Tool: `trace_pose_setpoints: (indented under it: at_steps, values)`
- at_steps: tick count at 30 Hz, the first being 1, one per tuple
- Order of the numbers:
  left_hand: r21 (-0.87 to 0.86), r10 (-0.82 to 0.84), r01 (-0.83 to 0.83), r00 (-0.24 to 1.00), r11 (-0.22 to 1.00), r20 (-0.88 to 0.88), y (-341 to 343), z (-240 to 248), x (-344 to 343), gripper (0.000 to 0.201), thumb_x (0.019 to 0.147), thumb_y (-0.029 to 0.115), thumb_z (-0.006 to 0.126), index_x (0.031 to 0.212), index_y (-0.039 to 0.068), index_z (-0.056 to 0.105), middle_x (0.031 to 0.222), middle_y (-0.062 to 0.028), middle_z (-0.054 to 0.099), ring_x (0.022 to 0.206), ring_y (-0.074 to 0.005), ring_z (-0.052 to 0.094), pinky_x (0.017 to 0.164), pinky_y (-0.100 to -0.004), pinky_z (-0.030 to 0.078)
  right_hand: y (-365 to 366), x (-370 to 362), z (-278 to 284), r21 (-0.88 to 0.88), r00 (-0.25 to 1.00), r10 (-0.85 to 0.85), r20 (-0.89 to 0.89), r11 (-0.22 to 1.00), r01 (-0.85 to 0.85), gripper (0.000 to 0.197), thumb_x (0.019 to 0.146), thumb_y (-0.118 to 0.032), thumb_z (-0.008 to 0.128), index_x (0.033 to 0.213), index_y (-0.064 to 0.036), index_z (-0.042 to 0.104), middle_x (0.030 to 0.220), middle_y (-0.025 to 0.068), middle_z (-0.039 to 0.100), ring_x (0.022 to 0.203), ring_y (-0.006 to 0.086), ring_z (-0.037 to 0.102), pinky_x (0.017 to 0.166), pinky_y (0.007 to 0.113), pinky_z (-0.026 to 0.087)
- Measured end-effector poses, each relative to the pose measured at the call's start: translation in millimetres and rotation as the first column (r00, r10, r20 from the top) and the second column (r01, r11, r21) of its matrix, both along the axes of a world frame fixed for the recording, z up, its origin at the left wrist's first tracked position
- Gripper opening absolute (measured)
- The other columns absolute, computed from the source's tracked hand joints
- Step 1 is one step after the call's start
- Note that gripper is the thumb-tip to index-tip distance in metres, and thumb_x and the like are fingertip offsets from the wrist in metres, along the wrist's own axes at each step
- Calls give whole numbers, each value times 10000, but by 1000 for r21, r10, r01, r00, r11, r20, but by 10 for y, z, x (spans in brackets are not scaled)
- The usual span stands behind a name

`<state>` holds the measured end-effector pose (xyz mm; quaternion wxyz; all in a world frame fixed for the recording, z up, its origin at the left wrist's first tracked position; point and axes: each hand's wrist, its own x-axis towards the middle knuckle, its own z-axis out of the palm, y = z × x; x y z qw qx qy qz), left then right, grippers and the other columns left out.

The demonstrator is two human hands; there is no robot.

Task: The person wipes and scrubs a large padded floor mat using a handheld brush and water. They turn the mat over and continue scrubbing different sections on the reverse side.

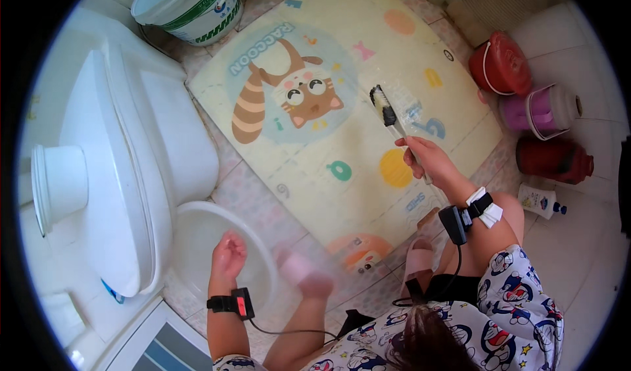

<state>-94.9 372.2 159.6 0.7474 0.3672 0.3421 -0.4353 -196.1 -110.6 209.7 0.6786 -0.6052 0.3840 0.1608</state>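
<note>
My right hand is wrapped round the pale handle of a scrub brush. The brush's dark head, with pale matter among the bristles, rests on a wet cream play mat printed with a cartoon raccoon and coloured shapes. Over the rim of a white plastic basin hangs my left hand, its fingers curled in a loose fist with nothing visible in them. The basin stands on the floor at my left. Both wrists carry strapped-on devices with cables.
Left of the mat stands a white toilet with a white tub on its lid. A large white bucket is at the far left. Along the right wall are a red bucket, a purple container, a dark red container and a white bottle.
</note>
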Motion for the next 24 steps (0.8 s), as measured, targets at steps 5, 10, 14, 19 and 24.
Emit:
trace_pose_setpoints:
  at_steps: [5, 10, 14, 19, 24]
  values:
    - [121, -285, 270, 951, 955, 124, -1207, 430, -47, 202, 877, 219, 494, 875, 27, 557, 784, -59, 572, 712, -168, 552, 717, -310, 475, -53, -15, -3, 36, 1000, -14, 21, 999, 13, 362, 924, -319, 360, 1049, -16, 515, 605, -19, 468, 423, 69, 392, 429, 195, 331]
    - [172, -508, 494, 860, 852, 44, -1943, -640, -324, 266, 881, 219, 473, 1042, 26, 558, 992, -76, 577, 919, -183, 536, 821, -302, 440, -89, -59, 61, 106, 997, -70, 41, 992, 65, 358, 924, -319, 360, 1046, -22, 518, 605, -22, 465, 419, 63, 385, 421, 198, 330]
    - [533, -761, 579, 612, 617, 216, -2528, -948, -634, 296, 896, 241, 461, 1101, 49, 556, 1066, -59, 577, 970, -175, 521, 863, -273, 390, -367, -360, -26, 49, 987, -158, 35, 987, 156, 348, 916, -319, 380, 1033, -27, 529, 604, -14, 468, 401, 69, 379, 403, 203, 332]
    - [816, -846, 233, 226, 528, 483, -2237, -370, -241, 293, 907, 236, 448, 1070, 21, 562, 1036, -78, 591, 980, -144, 523, 875, -264, 379, -516, -502, -54, 30, 978, -208, 15, 978, 208, 331, 916, -304, 386, 1018, -26, 535, 605, -7, 472, 390, 70, 378, 390, 201, 335]
    - [838, -711, -248, 446, 485, 544, -1033, 66, 195, 216, 880, 188, 474, 931, 9, 582, 791, -18, 556, 735, -111, 494, 673, -257, 414, -488, -471, -56, 75, 973, -226, 49, 972, 222, 324, 918, -294, 385, 1019, -24, 533, 603, -5, 471, 393, 69, 380, 388, 200, 335]
